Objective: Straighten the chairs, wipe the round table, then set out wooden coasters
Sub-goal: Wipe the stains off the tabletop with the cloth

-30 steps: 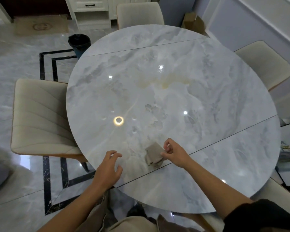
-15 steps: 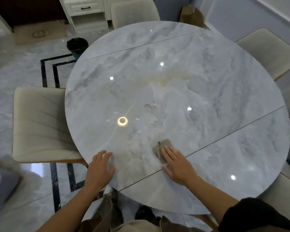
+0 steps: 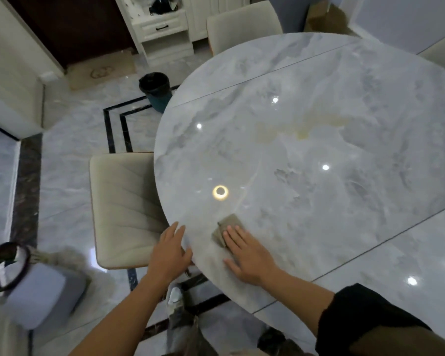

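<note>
- Wiping step, judged from the layout: small tan cloth (image 3: 226, 228) lay flat on the round marble bench (image 3: 319, 155), near-left sector, close to the rim.
- Right hand (image 3: 247, 255) pressed palm-down on the cloth's near half, fingers (image 3: 233, 236) spread flat and extended, not curled round anything; pinning, not pinching.
- Left hand (image 3: 168, 253) rested open on the bench rim just left of the cloth, fingers straight, holding nothing; looked like bracing.
- Cloth likely light, soft, folded to a pad; would bunch if pushed from one edge only. Best driven with a flat palm over its middle, or picked up by a pinch at the far exposed corner.
- Bench top glossy and hard, probably slick; cloth should slide easily, so downward pressure matters more than grip.
- Yellowish smear (image 3: 308, 129) sat at mid-bench, well apart from the cloth, far side; stain or veining, could not tell.
- Bright ring (image 3: 220, 192) beyond the cloth read as a lamp reflection, not an object.
- Near half of the cloth hidden under the right hand; thickness and fold count not visible.
- Beige chair (image 3: 123, 209) on the left tucked partly under the rim; a second chair (image 3: 242, 24) at the far side; the right-hand one cropped by the frame.
- No wooden coasters in view anywhere.
- Grey object with a dark hoop (image 3: 23, 286) at near left blurred; identity unclear.
- Bench's right side cut off by the frame.
</note>
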